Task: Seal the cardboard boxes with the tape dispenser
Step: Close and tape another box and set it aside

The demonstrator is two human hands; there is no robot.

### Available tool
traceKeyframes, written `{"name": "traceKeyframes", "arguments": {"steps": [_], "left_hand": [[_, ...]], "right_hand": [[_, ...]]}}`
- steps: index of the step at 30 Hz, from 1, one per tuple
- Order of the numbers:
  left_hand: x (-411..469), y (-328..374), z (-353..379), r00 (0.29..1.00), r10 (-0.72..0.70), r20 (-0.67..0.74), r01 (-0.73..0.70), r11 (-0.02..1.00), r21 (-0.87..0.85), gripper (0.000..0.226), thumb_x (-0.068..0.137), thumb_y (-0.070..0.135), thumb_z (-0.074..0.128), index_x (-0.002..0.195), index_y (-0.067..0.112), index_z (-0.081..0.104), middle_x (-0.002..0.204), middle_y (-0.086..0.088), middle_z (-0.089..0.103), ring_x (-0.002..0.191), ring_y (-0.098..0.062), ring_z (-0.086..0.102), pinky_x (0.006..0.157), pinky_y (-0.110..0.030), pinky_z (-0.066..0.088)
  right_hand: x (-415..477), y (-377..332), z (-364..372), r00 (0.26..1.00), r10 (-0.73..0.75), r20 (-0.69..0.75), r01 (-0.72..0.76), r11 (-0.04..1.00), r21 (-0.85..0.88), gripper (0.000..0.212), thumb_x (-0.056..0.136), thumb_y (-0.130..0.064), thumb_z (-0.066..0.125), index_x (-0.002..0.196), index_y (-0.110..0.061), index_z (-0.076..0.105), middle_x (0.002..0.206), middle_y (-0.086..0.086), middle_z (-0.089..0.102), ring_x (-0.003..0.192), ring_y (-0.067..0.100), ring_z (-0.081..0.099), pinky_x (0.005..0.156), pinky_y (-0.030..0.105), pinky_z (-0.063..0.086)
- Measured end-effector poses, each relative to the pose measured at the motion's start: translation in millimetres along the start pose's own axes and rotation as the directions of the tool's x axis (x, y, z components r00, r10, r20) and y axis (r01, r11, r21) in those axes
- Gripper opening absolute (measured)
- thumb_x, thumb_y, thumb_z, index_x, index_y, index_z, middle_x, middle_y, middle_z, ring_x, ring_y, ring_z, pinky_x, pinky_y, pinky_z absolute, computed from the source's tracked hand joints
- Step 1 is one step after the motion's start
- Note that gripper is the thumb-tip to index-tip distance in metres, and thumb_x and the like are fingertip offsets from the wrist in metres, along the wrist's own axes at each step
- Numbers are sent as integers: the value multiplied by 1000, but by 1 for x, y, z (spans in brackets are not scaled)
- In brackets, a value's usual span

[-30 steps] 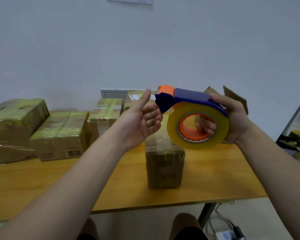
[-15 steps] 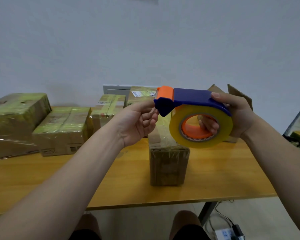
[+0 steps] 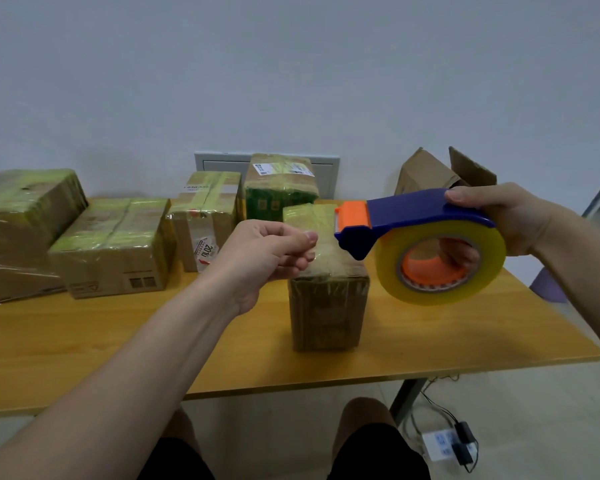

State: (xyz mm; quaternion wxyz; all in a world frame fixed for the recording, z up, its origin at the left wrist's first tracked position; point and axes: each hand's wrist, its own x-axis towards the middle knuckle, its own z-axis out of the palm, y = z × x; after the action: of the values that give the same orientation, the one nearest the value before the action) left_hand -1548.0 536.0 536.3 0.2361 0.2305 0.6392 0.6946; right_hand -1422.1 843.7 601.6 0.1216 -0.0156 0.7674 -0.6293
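My right hand [image 3: 499, 220] grips a blue and orange tape dispenser [image 3: 406, 216] holding a yellowish clear tape roll [image 3: 440, 265], fingers through its orange core, raised above the table. My left hand [image 3: 271, 251] is just left of the dispenser's orange nose, thumb and forefinger pinched together on what looks like the clear tape end. Below and between both hands a small tape-wrapped cardboard box [image 3: 328, 306] stands upright on the wooden table [image 3: 84, 341].
Several taped boxes line the back of the table: a large one [image 3: 25, 230] at far left, one [image 3: 115, 247] beside it, then two [image 3: 207, 216] [image 3: 281, 185] by the wall. An open box [image 3: 430, 174] sits back right. Cables and a power strip [image 3: 444, 441] lie on the floor.
My left hand has gone from an open palm beside the dispenser nose to a pinch, then drawn slightly left away from it. The dispenser has shifted to the right.
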Motion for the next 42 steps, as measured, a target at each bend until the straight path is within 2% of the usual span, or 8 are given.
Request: {"name": "traceKeyframes", "arguments": {"steps": [9,14,18,20,23,28,32,42], "left_hand": [[-3,-11,-14,996,-10,-87,21,991,129,11,89,17,79,87,6,80,72,-6,74,58,-8,66,54,-19,54],[-8,-12,-17,999,-3,-50,14,976,218,15,91,20,77,94,6,80,78,-11,77,62,-12,70,56,-21,56],[-16,-18,-11,998,48,-49,-29,938,344,10,93,17,76,93,8,80,76,-10,77,63,-15,73,57,-22,58],[-17,-20,-9,994,88,-66,-53,909,414,9,94,19,75,91,12,80,74,-7,77,65,-15,74,58,-22,59],[-16,-22,-9,984,165,-73,-98,828,552,8,94,23,76,89,18,79,70,0,77,64,-12,75,57,-22,59],[-13,-24,-9,964,253,-82,-136,733,666,7,93,26,78,87,22,77,66,7,75,60,-7,73,54,-20,58],[-11,-23,-15,985,150,-91,-78,838,540,9,95,23,75,91,14,77,71,-3,77,66,-16,76,61,-29,63],[-3,-19,-20,999,-34,-24,41,892,450,18,93,20,77,104,11,66,76,-10,78,71,-22,78,55,-24,60]], "right_hand": [[-18,0,-4,993,102,-59,-101,995,23,62,51,-49,96,91,-6,79,71,16,72,52,24,68,51,31,57],[-18,-8,-11,986,144,-88,-152,985,-84,71,59,-51,93,90,8,69,62,29,60,47,35,56,51,33,53],[-18,-5,-14,981,144,-127,-164,973,-165,75,57,-53,91,105,2,71,95,52,47,75,47,47,68,40,47],[-17,-3,-11,983,135,-122,-154,975,-159,62,60,-48,88,106,-7,75,103,42,59,84,50,53,72,42,51],[-15,-1,-9,988,127,-90,-141,975,-173,39,67,-41,75,97,-16,80,97,18,74,78,30,72,64,36,60],[-11,1,-6,988,109,-109,-126,979,-162,25,75,-32,68,91,-17,80,92,15,75,74,25,73,60,31,59],[-7,-2,-4,989,95,-115,-114,978,-173,23,75,-32,68,89,-19,81,90,14,75,73,24,73,60,30,59],[-9,-5,1,987,98,-125,-121,975,-186,22,74,-32,67,86,-19,81,85,13,75,68,23,72,57,29,59]]}}
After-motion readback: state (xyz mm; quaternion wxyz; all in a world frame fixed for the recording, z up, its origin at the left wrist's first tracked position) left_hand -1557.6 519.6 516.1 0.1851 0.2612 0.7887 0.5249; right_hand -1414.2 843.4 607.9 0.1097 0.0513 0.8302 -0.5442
